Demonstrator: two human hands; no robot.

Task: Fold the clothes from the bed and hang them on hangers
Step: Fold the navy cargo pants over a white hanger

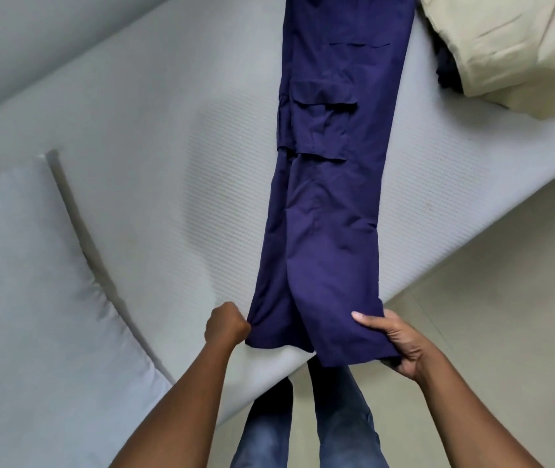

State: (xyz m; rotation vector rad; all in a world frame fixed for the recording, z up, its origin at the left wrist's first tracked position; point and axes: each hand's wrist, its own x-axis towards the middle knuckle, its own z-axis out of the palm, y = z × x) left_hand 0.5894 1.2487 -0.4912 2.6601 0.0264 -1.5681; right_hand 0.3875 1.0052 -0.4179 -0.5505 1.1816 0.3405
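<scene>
Bare mattress lies open on the bed [168, 180] between the pillow [33, 265] at the near left and the navy trousers [330, 197] running near to far. Right of the trousers a narrow strip of the bed is free, then open floor [505, 315]. A heap of beige cloth [512, 45] blocks the far right corner.

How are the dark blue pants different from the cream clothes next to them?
The dark blue pants lie stretched long and flat; the cream clothes sit bunched in a heap. The left hand and right hand grip the pants' near end; no hand touches the cream clothes. Both rest on the bed.
</scene>
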